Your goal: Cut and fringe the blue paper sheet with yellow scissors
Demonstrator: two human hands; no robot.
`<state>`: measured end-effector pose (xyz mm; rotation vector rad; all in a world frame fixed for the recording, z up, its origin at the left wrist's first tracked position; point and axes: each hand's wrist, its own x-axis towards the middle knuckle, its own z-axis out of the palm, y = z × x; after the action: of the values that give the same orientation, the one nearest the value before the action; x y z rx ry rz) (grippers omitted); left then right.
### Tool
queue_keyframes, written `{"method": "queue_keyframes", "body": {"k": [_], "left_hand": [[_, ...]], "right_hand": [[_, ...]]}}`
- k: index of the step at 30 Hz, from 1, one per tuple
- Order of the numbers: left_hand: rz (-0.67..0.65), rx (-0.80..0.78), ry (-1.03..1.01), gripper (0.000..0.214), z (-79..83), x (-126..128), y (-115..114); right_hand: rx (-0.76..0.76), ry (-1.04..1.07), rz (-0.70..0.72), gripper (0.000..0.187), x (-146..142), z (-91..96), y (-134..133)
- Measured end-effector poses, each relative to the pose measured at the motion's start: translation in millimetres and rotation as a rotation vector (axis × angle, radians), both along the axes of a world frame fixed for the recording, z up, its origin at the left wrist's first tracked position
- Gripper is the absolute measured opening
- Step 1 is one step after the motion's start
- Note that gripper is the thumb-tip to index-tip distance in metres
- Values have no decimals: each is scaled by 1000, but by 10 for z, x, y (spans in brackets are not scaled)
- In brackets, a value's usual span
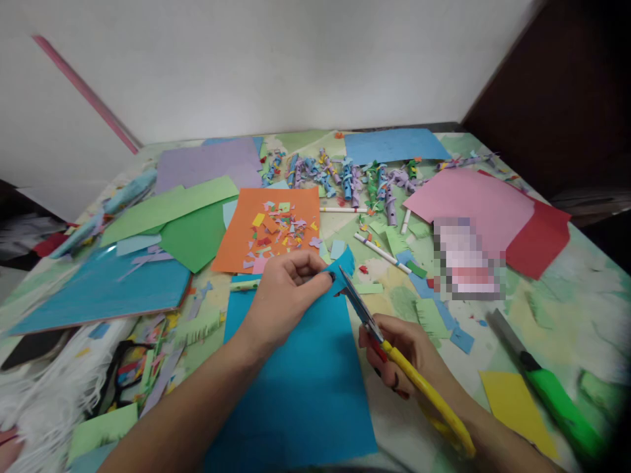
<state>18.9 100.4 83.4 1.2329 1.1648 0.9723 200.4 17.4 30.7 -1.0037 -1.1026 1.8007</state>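
Between the thumb and fingers of my left hand (pixel 290 289) is a small blue paper piece (pixel 348 263). My right hand (pixel 407 348) is closed on a pair of scissors (pixel 424 387) with yellow and red handles. The scissors' blades (pixel 357 299) point up and to the left, their tips at the edge of the blue piece. Below both hands lies a large blue sheet (pixel 296 387). Just beyond my left hand, an orange sheet (pixel 229 243) carries a heap of small coloured paper scraps (pixel 280 230).
Several rolled paper figures (pixel 348 180) stand along the back. Pink (pixel 468 197), red (pixel 537 243), purple (pixel 207 164) and green sheets (pixel 192 236) lie around. A green-handled knife (pixel 557 401) and a yellow paper (pixel 517 407) are at right, white yarn (pixel 64 387) at left.
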Motion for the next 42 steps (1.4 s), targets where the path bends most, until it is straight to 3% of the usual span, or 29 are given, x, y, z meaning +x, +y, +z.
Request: {"method": "queue_keyframes", "body": {"k": [20, 32, 42], "left_hand": [[1, -17, 2, 7, -29, -11, -5], [-6, -35, 16, 8, -26, -11, 3], [-4, -22, 23, 8, -10, -18, -8]], "right_hand": [[2, -75, -32, 48, -22, 15, 28], [-18, -32, -55, 37, -18, 29, 23], [-39, -25, 13, 39, 4, 33, -6]]}}
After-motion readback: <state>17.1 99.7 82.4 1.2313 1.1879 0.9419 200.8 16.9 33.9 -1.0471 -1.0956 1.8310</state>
